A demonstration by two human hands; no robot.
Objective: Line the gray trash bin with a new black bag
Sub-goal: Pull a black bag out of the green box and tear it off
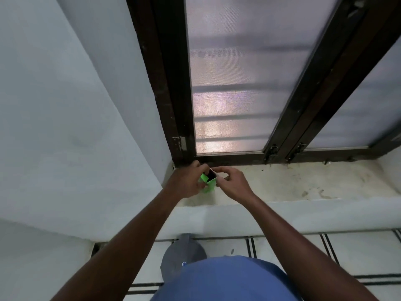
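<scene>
At the left end of the window sill [282, 183], close to the corner by the wall: small green box [207, 185], top flap open, something black [211, 174] showing at its mouth, too small to tell whether a bag or a roll. Held from the left by the left hand [186, 181], fingers curled round the box's side. Pinched at the open top by the right hand [231, 183], thumb and first fingers closed on the flap edge or the black piece, cannot tell which. Both forearms stretched forward and up from the bottom corners of the view, meeting over the box.

Down on the floor, below the sill and between the arms: gray trash bin [183, 255], round, seen from above, partly hidden by a blue shirt [225, 281]; inside of the bin not visible.

Behind the box: dark brown window frame [173, 83] with a hinge low on its left post, frosted panes [234, 83] crossed by faint horizontal bars. Left: plain white wall [65, 105]. Sill surface stained and speckled. Floor of pale tiles [358, 253] with dark double lines.
</scene>
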